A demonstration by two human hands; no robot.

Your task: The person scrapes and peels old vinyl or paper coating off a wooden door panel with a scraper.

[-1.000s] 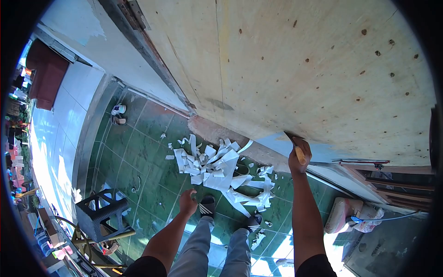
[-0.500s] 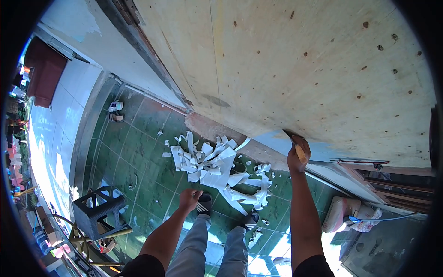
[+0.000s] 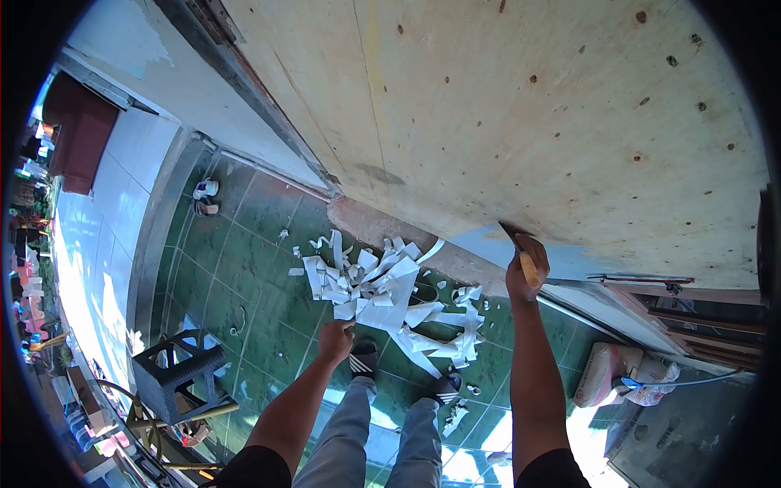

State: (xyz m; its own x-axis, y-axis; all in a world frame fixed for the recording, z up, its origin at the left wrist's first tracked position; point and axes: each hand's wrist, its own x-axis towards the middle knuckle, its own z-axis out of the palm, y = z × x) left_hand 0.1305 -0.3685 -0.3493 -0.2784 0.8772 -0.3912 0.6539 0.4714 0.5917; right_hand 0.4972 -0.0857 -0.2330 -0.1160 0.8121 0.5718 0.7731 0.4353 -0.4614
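My right hand [image 3: 527, 272] is wrapped round the wooden handle of a scraper [image 3: 528, 267]. The scraper's dark blade lies against the lower part of a large plywood panel [image 3: 488, 122], where bare wood meets a pale blue strip [image 3: 561, 262]. Closed and raised over the floor, my left hand [image 3: 336, 340] has its fingers curled together; whether anything is in them I cannot make out. Beyond it, a heap of white peeled strips [image 3: 382, 297] lies on the green tiles by the foot of the panel. One curled strip [image 3: 431, 250] rises from the heap towards the panel's lower edge.
A dark plastic stool [image 3: 177, 378] stands at left. Filled sacks [image 3: 606, 374] and a blue hose [image 3: 683, 382] are at right, near slatted wood [image 3: 708, 329]. Shoes [image 3: 206, 198] sit by the far left corner. My sandalled feet [image 3: 364, 359] are close to the strips.
My left hand has turned slightly and moved a little upward in view. The scraper stays against nearly the same spot on the panel, with more of its blade showing. The view has shifted slightly.
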